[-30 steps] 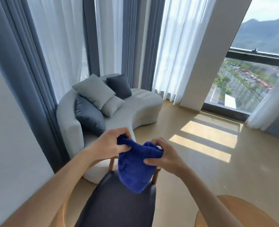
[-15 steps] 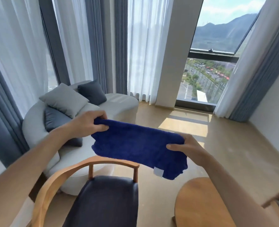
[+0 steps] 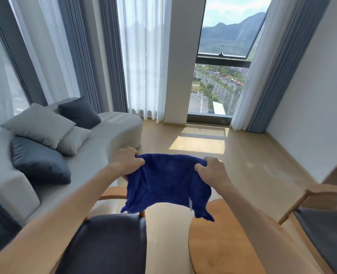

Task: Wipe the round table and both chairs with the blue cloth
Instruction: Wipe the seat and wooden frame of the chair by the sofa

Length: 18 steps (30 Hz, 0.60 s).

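Cloth's getting opened out, no wiping happening yet

The blue cloth (image 3: 168, 181) was bunched up a second ago; now the left hand (image 3: 127, 162) and right hand (image 3: 213, 171) are each pinching a top corner, holding it spread in the air above the near chair (image 3: 108, 244), with the round table (image 3: 221, 240) and other chair (image 3: 325, 232) waiting. Looking like she's prepping to fold or start wiping.

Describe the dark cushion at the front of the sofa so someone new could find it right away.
Start at the curved pale grey sofa under the curtained windows on the left. Four cushions are piled at its near end. The dark grey cushion is the lowest and nearest, leaning against the armrest below a light grey cushion; the other dark cushion sits farthest back.
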### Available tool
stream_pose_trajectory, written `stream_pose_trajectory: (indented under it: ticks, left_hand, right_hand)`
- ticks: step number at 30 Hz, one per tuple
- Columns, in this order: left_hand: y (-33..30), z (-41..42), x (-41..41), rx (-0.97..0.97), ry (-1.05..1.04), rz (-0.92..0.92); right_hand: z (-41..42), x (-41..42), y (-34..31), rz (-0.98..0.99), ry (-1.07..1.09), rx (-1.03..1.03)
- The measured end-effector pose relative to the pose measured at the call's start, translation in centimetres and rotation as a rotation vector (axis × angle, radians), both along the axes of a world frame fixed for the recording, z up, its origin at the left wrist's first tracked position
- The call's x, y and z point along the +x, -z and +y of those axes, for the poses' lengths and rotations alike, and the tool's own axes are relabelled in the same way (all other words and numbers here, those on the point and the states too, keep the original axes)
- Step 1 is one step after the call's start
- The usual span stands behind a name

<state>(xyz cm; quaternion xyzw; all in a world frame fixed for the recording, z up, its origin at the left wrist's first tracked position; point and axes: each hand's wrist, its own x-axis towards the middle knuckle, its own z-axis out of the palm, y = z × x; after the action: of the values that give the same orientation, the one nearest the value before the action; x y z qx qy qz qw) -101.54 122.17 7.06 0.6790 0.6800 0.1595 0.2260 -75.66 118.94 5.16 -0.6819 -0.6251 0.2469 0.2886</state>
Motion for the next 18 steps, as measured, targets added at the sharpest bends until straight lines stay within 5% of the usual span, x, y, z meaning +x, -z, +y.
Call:
stream_pose_trajectory:
  ticks: [8, 12, 18]
  left_hand:
    - [-1.3, -3.5, 8.3, -0.391, 0.088, -0.695]
    - [-2.5, -3.7, 7.6, -0.438, 0.263, -0.54]
    - [1.3, -1.8, 3.9, 0.021, 0.09, -0.373]
  right_hand:
    - [-2.0, -2.2, -0.5, 0.39, -0.34, -0.255]
    - [-1.9, -1.1, -0.6, 0.259, -0.392, -0.122]
    - [-1.5, 1.5, -1.3, 0.375, -0.397, -0.061]
